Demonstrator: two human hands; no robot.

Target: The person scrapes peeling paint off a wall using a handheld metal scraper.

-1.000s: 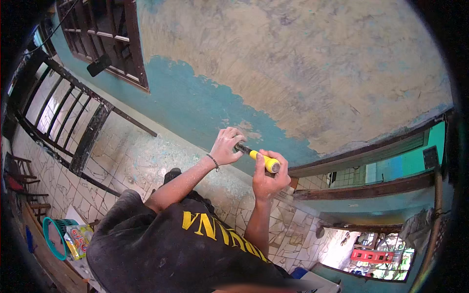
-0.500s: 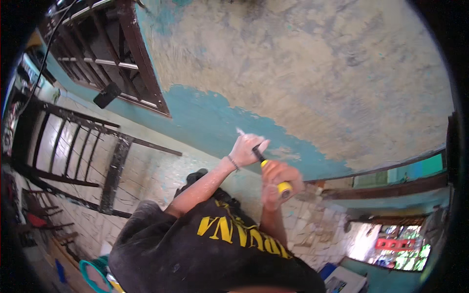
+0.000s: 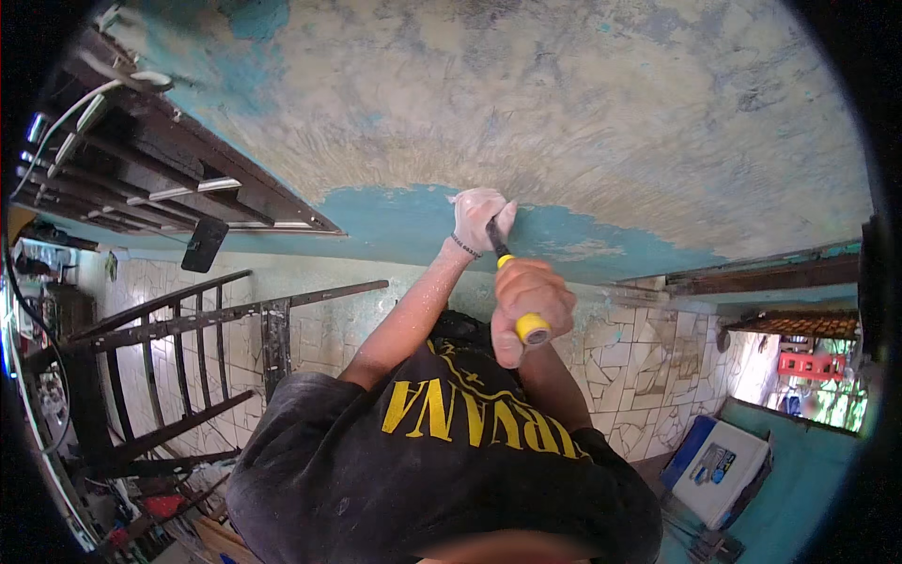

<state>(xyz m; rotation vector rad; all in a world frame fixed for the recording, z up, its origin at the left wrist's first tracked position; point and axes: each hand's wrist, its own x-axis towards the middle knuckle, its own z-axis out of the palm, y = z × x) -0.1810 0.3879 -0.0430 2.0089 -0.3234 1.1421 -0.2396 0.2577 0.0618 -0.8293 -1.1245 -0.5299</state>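
- Right hand (image 3: 532, 299) was clenched around the yellow handle of a scraper (image 3: 515, 290); left hand (image 3: 479, 215) pressed its fingers onto the blade end, against the wall.
- Wall (image 3: 583, 122): mostly bare plaster, with a blue paint band (image 3: 395, 224) beside the blade.
- Dark ladder (image 3: 178, 367) stood well left.
- White box (image 3: 728, 467) lay lower right.

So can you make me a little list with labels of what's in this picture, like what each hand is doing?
Surface: patchy wall, teal paint partly scraped off to bare plaster
Tool: yellow-handled scraper with dark blade
Right hand: gripped around the yellow handle
Left hand: dusty, pressed on the blade end against the wall
Left side: dark metal railing
Lower right: white and blue box
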